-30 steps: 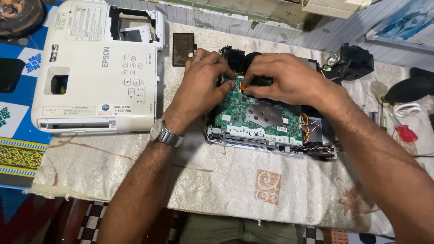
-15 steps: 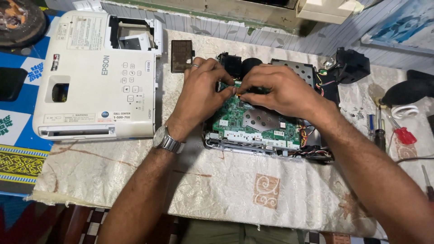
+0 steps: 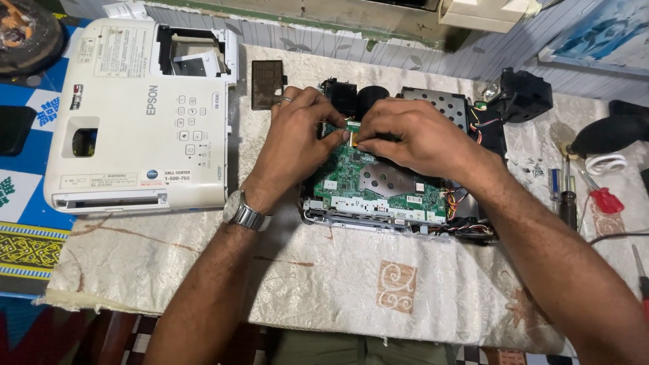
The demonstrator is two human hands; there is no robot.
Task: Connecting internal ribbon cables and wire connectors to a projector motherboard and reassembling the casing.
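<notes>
An opened projector chassis point(image 3: 378, 220) lies on the cloth-covered table with its green circuit board point(image 3: 351, 179) bare. My left hand point(image 3: 297, 138), a metal watch on its wrist, and my right hand point(image 3: 405, 135) meet over the board's far edge. Their fingertips pinch a small connector point(image 3: 351, 132) by the black lens unit point(image 3: 368, 94). What the fingers grip is mostly hidden. A perforated metal shield point(image 3: 389, 181) sits on the board under my right hand.
The white projector top cover point(image 3: 142, 115) lies to the left, with a dark rectangular panel point(image 3: 267, 84) beside it. At the right are a black fan part point(image 3: 527, 91), loose screws point(image 3: 534, 169), screwdrivers point(image 3: 566, 196), a red-handled tool point(image 3: 602, 197) and a black blower point(image 3: 608, 135).
Both hands shifted slightly on the board's far edge and now pinch closer together at the connector. The view moved a little.
</notes>
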